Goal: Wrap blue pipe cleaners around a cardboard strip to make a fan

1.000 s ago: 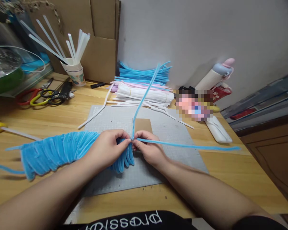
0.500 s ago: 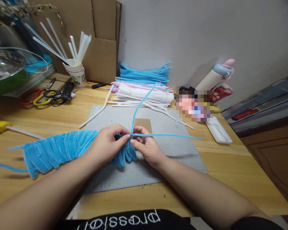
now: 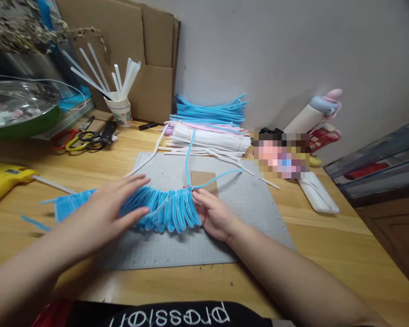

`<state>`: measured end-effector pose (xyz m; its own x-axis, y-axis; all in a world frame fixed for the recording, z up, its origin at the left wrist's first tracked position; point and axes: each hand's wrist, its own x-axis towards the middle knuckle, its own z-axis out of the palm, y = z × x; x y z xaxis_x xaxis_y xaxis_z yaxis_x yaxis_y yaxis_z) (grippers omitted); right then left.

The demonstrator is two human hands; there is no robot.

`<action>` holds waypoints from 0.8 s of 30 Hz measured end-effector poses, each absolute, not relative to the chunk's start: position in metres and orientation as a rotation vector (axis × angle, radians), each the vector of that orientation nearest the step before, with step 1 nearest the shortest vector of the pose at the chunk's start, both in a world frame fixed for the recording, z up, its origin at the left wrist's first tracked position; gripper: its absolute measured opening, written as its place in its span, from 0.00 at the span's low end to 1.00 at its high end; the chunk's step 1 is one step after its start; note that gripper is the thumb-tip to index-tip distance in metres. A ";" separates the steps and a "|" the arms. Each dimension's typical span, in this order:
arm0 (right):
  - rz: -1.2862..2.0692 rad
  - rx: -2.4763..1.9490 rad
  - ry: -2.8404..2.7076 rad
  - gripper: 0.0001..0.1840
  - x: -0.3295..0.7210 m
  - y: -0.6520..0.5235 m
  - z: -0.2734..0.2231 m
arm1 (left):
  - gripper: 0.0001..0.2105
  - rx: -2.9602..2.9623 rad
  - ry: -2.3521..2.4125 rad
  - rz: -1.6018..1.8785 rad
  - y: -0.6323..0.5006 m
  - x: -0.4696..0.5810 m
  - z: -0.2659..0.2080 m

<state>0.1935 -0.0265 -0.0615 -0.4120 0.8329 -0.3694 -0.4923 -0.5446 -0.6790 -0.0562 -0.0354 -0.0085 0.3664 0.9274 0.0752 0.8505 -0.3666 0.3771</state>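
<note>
A long bundle of looped blue pipe cleaners stretches across the left part of the grey cutting mat. My right hand pinches its right end between thumb and fingers. Two loose blue ends stick out there, one upward and one to the right. My left hand is over the middle of the bundle with fingers spread; it hides part of the loops, and whether it touches them I cannot tell. Two more loose ends poke out at the far left.
Behind the mat lie bundles of blue pipe cleaners and white pipe cleaners. A yellow glue gun, scissors and a cup of glue sticks are on the left. A bottle and white packet stand right.
My left hand has let go of the bundle's right end, moved left and spread its fingers. More loops show now. The right-hand loose end has bent upward.
</note>
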 end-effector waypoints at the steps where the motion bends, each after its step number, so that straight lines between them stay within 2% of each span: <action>1: 2.021 -0.889 -0.599 0.15 0.192 -0.026 -0.061 | 0.30 2.416 1.547 0.342 -0.046 -0.060 -0.019; 5: 2.071 -0.887 -0.540 0.17 0.186 -0.024 -0.060 | 0.28 2.640 1.357 0.147 -0.080 -0.054 -0.058; 8: 2.119 -0.873 -0.575 0.16 0.184 -0.025 -0.061 | 0.31 2.734 1.281 0.110 -0.092 -0.043 -0.065; 10: 2.106 -0.862 -0.613 0.14 0.184 -0.027 -0.062 | 0.33 2.733 1.243 0.178 -0.092 -0.043 -0.056; 12: 2.087 -0.854 -0.630 0.13 0.185 -0.029 -0.063 | 0.29 2.657 1.358 0.388 -0.086 -0.054 -0.039; 14: 2.068 -0.859 -0.633 0.13 0.187 -0.030 -0.064 | 0.23 2.427 1.805 0.759 -0.075 -0.077 -0.021; 17: 2.061 -0.870 -0.625 0.14 0.188 -0.030 -0.064 | 0.22 2.029 2.288 0.859 -0.057 -0.127 -0.006; 20: 2.053 -0.886 -0.608 0.14 0.188 -0.031 -0.063 | 0.24 1.476 2.338 0.956 -0.050 -0.166 -0.007; 24: 2.032 -0.916 -0.605 0.14 0.188 -0.032 -0.063 | 0.22 1.153 2.141 0.902 -0.062 -0.167 -0.010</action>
